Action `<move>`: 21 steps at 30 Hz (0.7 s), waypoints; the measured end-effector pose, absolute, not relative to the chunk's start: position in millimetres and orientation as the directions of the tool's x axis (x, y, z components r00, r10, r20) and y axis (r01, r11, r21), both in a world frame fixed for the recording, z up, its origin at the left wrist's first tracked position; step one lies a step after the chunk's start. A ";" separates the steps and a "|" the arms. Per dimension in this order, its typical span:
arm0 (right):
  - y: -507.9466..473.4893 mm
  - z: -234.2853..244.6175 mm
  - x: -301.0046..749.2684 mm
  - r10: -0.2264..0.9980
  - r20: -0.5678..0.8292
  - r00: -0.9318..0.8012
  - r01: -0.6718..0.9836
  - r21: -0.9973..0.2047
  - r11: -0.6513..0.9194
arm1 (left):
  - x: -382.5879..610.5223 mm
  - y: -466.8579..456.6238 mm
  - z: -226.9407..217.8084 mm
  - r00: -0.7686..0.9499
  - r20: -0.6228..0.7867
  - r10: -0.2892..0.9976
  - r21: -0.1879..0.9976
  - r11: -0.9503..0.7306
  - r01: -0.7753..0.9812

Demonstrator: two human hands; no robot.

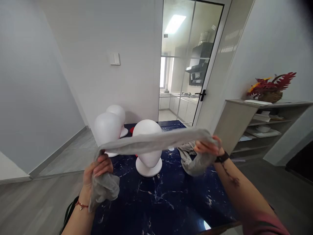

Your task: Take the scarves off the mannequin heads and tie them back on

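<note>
Left hand [97,169], a red bracelet [82,205] at its wrist: fingers curled tightly around one part of a grey cloth [151,142], whose loose end hangs below the fist. Beyond this hand, two white head forms [107,128] stand one behind the other on a dark blue, white-veined table [158,202]. Centre: the cloth—a narrow, slightly blurred band—is stretched between the hands above the table, crossing in front of a third white head form [149,160], upright on its round base; whether they touch cannot be told. Right hand [207,147], a dark wristband [222,157] behind it: fingers closed on the cloth, a fold drooping beneath. Just beside that fold lies crumpled grey fabric [187,148]—whether a separate piece cannot be told. Far right: a shelf unit [237,120] bearing a basket [271,97] of red leaves.
</note>
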State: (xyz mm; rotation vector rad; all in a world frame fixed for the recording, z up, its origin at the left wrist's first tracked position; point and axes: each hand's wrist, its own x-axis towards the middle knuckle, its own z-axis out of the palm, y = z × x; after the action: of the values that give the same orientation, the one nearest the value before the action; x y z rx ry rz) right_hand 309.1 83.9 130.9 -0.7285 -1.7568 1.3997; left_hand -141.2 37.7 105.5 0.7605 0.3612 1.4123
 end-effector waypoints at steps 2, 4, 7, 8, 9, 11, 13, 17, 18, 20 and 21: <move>112.2 170.0 286.7 0.819 0.381 -0.428 -0.271 -0.919 0.286 | -135.6 55.2 123.0 0.125 0.282 0.951 0.524 -0.043 -0.851; 140.9 204.9 262.2 0.848 0.395 -0.353 -0.393 -0.886 0.248 | -130.6 72.3 137.3 0.093 0.313 0.945 0.460 -0.065 -0.886; 184.6 235.6 230.4 0.875 0.321 -0.361 -0.472 -0.873 0.125 | -128.0 95.3 145.6 0.053 0.320 0.946 0.439 -0.098 -0.893; 198.4 239.3 222.7 0.880 0.301 -0.368 -0.496 -0.864 0.088 | -128.9 101.3 144.3 0.059 0.306 0.950 0.455 -0.091 -0.886; 211.3 240.4 216.5 0.882 0.286 -0.375 -0.519 -0.853 0.056 | -130.9 105.9 141.3 0.081 0.282 0.956 0.485 -0.069 -0.872; 232.6 237.4 207.5 0.869 0.260 -0.421 -0.533 -0.846 -0.006 | -138.8 110.4 131.9 0.180 0.195 0.964 0.606 0.026 -0.795; 247.6 232.8 200.2 0.830 0.228 -0.510 -0.484 -0.873 -0.058 | -151.7 108.4 120.9 0.277 0.062 0.959 0.790 0.123 -0.601; 259.6 234.1 181.1 0.713 0.138 -0.687 -0.238 -0.970 -0.043 | -182.5 95.4 109.6 0.409 -0.250 0.878 0.966 0.199 0.164; 259.5 237.3 175.1 0.689 0.129 -0.714 -0.174 -0.985 0.005 | -187.4 93.6 111.0 0.419 -0.309 0.854 0.926 0.168 0.339; 256.8 246.0 162.0 0.635 0.116 -0.764 -0.045 -0.991 0.126 | -188.9 95.8 120.0 0.423 -0.323 0.847 0.848 0.061 0.526; 254.6 250.9 155.2 0.607 0.106 -0.788 0.011 -0.982 0.187 | -184.4 100.2 127.4 0.419 -0.258 0.870 0.846 -0.007 0.534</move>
State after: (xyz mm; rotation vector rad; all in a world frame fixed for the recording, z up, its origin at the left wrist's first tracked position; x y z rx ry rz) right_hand 155.2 254.6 250.9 -0.5774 -1.9888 1.6394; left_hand -184.4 100.2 127.4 1.6740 1.2414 0.4210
